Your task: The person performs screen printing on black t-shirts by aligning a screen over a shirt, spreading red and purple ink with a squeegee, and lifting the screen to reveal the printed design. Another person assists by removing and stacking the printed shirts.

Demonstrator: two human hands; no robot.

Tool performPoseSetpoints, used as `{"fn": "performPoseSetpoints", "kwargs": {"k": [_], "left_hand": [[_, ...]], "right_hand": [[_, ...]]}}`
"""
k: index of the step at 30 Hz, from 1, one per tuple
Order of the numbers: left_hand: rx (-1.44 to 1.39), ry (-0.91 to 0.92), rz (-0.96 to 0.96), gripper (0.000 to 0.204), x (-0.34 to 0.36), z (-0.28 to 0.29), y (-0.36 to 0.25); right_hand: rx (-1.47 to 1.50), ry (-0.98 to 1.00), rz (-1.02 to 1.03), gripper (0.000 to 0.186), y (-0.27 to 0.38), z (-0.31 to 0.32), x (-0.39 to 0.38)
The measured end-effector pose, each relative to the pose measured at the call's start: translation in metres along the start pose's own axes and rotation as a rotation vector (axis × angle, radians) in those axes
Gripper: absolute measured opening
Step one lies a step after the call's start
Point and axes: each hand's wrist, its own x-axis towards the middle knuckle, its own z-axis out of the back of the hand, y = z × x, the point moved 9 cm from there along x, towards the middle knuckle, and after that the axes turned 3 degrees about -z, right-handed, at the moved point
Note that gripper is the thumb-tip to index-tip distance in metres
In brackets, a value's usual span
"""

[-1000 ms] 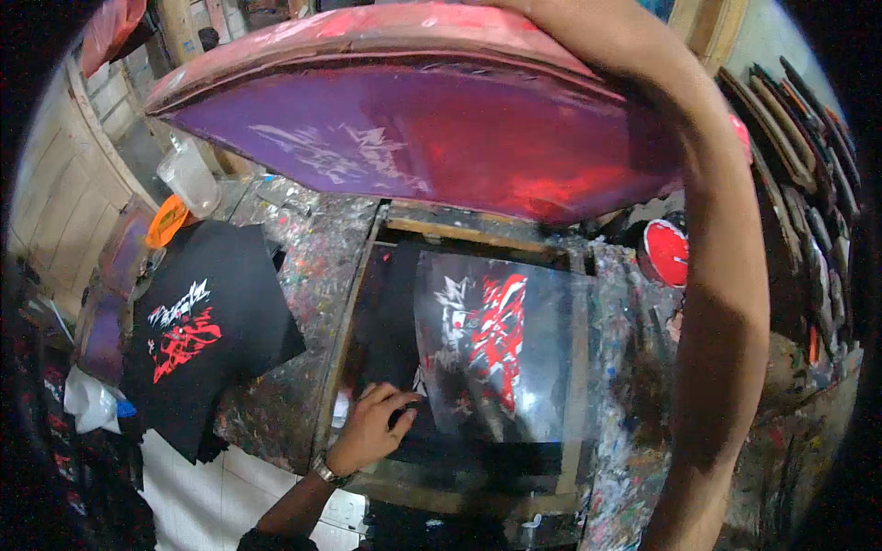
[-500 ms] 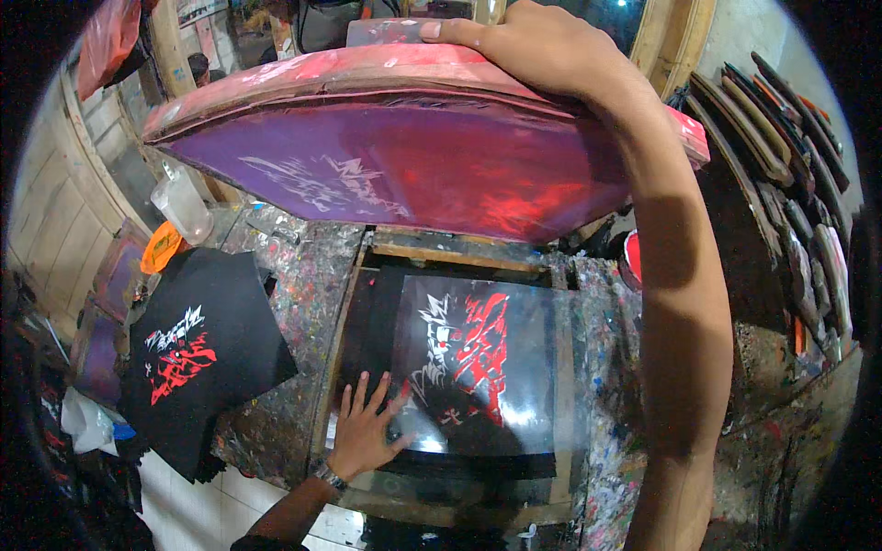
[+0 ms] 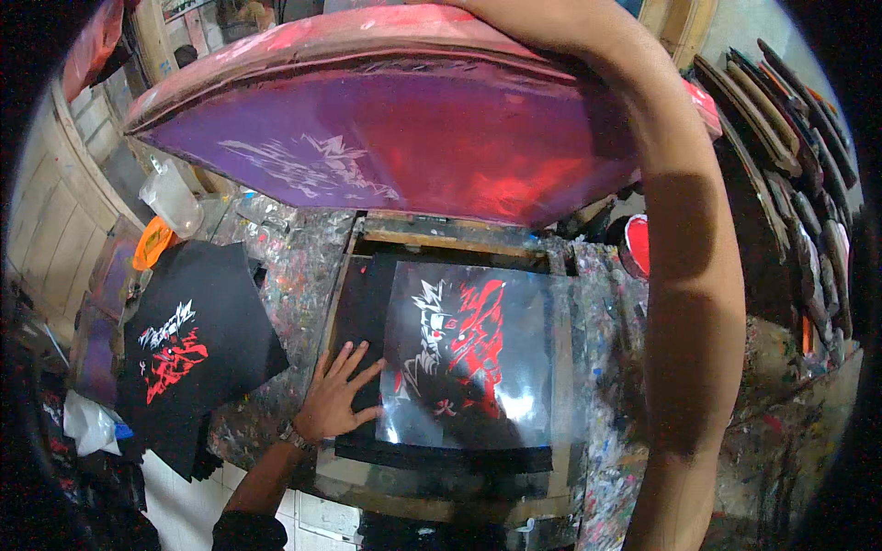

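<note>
A wooden-framed printing screen (image 3: 413, 138) with purple and red mesh stands tilted up at the far side. My right hand (image 3: 528, 16) grips its top edge; the fingers are cut off by the picture's rim. Below the screen, a glossy clear sheet (image 3: 533, 358) lies over black material, with a white and red graphic showing on it. Beside the sheet's left edge, my left hand (image 3: 340, 395) lies flat with fingers spread, its thumb close to the sheet's lower left corner. That wrist wears a watch (image 3: 296, 435).
Black printed pieces (image 3: 207, 321) lie stacked at the left, near an orange item (image 3: 154, 243) and a translucent plastic jug (image 3: 175, 202). A tub of red ink (image 3: 636, 246) stands right of the screen. Several used frames or boards (image 3: 781, 138) lean at the far right.
My left hand has shifted a little left and away from me, off the sheet's edge. The raised screen and my right hand sit higher in the view.
</note>
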Motion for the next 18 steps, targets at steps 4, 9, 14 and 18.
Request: {"fn": "performPoseSetpoints", "kwargs": {"k": [4, 9, 14, 18], "left_hand": [[0.003, -0.008, -0.023, 0.082, 0.012, -0.005, -0.007], [0.037, -0.028, -0.034, 0.083, 0.006, -0.004, -0.002], [0.017, -0.022, -0.041, 0.083, 0.000, 0.008, -0.002], [-0.024, 0.021, -0.053, 0.082, 0.005, 0.012, -0.006]], "right_hand": [[-0.028, -0.027, 0.090, 0.074, -0.009, 0.006, 0.009], [-0.178, -0.069, 0.315, 0.063, -0.008, -0.020, 0.038], [0.005, -0.019, 0.184, 0.067, 0.008, -0.009, 0.021], [0.015, 0.014, 0.137, 0.074, -0.001, -0.002, 0.017]]}}
